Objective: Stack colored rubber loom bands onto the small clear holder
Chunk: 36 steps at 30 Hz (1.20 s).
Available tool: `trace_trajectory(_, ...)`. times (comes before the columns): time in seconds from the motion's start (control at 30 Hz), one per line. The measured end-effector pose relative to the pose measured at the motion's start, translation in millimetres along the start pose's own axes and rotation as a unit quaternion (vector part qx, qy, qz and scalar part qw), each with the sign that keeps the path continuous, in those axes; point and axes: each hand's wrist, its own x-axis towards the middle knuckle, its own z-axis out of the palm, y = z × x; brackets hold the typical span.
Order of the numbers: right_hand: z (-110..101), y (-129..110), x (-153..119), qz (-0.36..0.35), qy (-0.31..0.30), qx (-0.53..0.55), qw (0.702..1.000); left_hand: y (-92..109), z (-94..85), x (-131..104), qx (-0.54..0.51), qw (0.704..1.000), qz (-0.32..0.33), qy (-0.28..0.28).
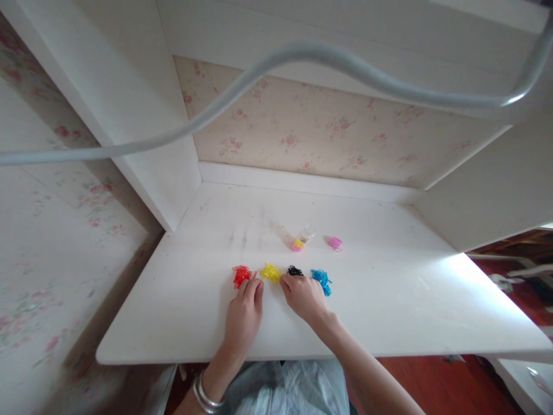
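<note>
Four small heaps of what look like thin elastic bands lie in a row on the white desk: a red heap (242, 276), a yellow heap (271, 272), a black heap (294, 270) and a blue heap (322, 281). My left hand (247, 302) is closed at the near edge of the red heap, fingertips pressed together. My right hand (305, 295) is closed too, its fingertips by the right edge of the yellow heap. It covers the near side of the black heap and sits beside the blue one. What either hand pinches is too small to make out.
Behind the heaps stands a small clear bag (306, 235) with yellow and pink contents (298, 245). To its right lies a pink bundle (335, 243). A pale cable (302, 53) crosses the upper view. White panels and a flowered wall enclose the desk (401, 311).
</note>
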Motion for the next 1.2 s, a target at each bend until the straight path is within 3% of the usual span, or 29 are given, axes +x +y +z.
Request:
trace_trajectory(0.53,-6,-4,3,-0.017,-0.031,0.001,0.999,-2,-2.1,1,-0.096,0.995,-0.018,0.032)
trace_trajectory(0.83,-10,4,0,-0.033,-0.012,0.005,0.999,-1,-3.5,1,-0.122,0.991,-0.047,0.019)
trace_trajectory(1.2,-19,19,-9,-0.034,0.020,0.143,0.989,2,-4.3,0,-0.113,0.990,-0.078,0.027)
